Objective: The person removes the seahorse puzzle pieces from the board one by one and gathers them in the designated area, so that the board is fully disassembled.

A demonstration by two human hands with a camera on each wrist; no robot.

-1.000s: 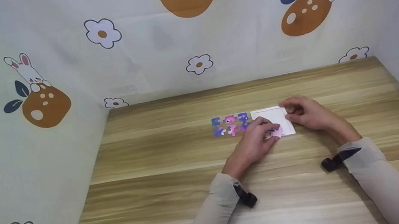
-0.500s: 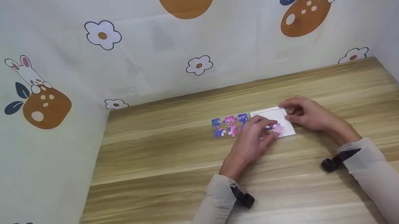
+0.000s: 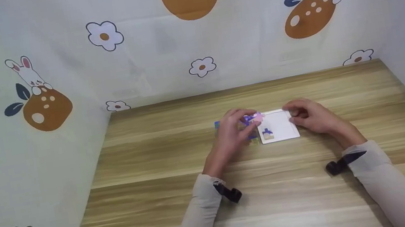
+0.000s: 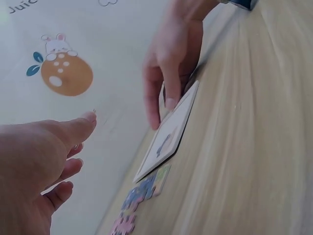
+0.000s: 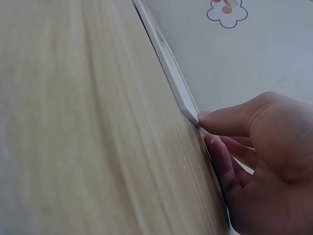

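Observation:
My left hand [image 3: 230, 133] is above the left edge of a shallow white puzzle tray [image 3: 283, 126], pinching a pink jigsaw piece [image 3: 258, 117] between thumb and fingers. In the left wrist view that piece is mostly hidden behind the thumb. One blue and beige jigsaw piece [image 3: 267, 134] lies in the tray's near left corner. At the opposite side, my right hand [image 3: 312, 115] grips the tray's right edge, thumb on top; the right wrist view shows the thumb [image 5: 225, 120] on the rim. Other loose jigsaw pieces [image 4: 142, 191] lie left of the tray, partly covered by my left hand.
Everything rests on a wood-grain table [image 3: 168, 201]. A pale printed cloth wall [image 3: 150, 48] rises behind its far edge, with more wall at both sides. Black wrist cameras [image 3: 232, 194] sit on both cuffs.
My left hand has moved left and away from me, carrying the pink piece from the tray's near part to its far left edge. The right hand stays at the tray's right edge.

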